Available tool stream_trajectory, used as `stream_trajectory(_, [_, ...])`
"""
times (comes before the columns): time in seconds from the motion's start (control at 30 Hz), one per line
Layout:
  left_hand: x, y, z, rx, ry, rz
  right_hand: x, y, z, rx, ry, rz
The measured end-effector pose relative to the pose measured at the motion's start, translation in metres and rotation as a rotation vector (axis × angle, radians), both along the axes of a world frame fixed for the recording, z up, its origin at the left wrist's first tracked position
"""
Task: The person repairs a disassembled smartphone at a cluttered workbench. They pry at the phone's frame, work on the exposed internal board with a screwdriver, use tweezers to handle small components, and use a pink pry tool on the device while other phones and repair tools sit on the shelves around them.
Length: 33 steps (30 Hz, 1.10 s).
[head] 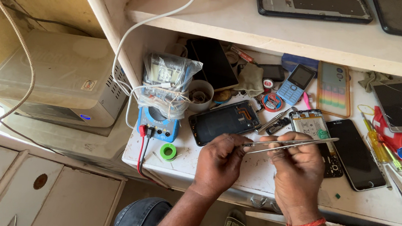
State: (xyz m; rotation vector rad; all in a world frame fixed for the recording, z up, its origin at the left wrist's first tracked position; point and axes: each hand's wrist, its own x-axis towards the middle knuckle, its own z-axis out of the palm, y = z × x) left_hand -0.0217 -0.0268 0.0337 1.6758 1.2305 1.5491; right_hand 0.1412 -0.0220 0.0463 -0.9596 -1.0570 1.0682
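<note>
Both hands (221, 160) (297, 166) pinching tweezers (290, 143) | open phone (224, 121) at 11 | black phone (354, 154) at 3 | multimeter (158, 121) at 9

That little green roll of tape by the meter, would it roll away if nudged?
Probably not: the green roll lies flat on its side on the bench. It looks small and light, so it would likely slide. Stood on edge, it might roll.

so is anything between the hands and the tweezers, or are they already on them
Nothing stands between them. Both the left hand and the right hand already grip the metal tweezers, held above the white bench in front of the opened phone.
</note>
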Motion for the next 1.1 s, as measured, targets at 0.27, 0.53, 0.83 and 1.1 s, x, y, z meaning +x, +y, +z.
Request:
stream_trajectory(0.27, [0.000,0.000,0.001,-0.081,0.021,0.028,0.003,-0.005,0.008,0.249,-0.298,-0.039])
stream_trajectory(0.53, [0.001,-0.001,0.001,-0.080,0.003,0.028,-0.005,-0.011,0.022,0.372,-0.592,-0.111])
stream_trajectory(0.83, [0.001,-0.001,0.002,-0.080,0.049,0.037,-0.007,-0.012,0.030,0.447,-0.706,-0.157])
stream_trajectory(1.1, [0.001,-0.002,0.004,-0.092,0.040,0.031,-0.008,-0.012,0.033,0.455,-0.707,-0.124])
